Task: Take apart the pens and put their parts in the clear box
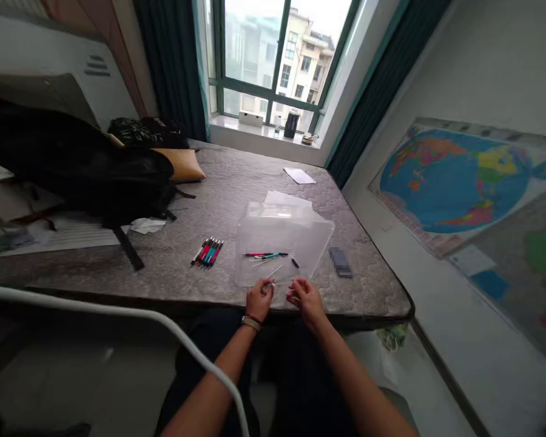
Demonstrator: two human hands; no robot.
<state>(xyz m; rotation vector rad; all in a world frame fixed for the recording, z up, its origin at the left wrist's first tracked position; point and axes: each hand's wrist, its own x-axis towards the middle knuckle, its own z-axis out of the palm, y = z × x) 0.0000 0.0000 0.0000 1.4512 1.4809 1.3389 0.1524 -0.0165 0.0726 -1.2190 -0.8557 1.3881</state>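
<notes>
My left hand (pixel 258 300) is pinched at the near edge of a clear plastic case (pixel 250 270), on a small pale piece that I cannot make out. Close to its right, my right hand (pixel 306 298) has its fingers curled and the fingertips together; whatever they hold is too small to tell. On the case lie a red and black pen (pixel 255 255), a teal pen part (pixel 277 255), a short black piece (pixel 295 263) and several thin sticks like refills (pixel 274 271). To the left, a row of assembled pens (pixel 207 252) in red, teal and black rests on the mattress.
The mattress (pixel 227 182) bears papers (pixel 287 199) behind the case and a blurred dark phone-like object (pixel 341 262) at right. A black backpack (pixel 118 176) and a tan cushion (pixel 184 165) lie left. A white tube (pixel 118 312) crosses the lower left foreground.
</notes>
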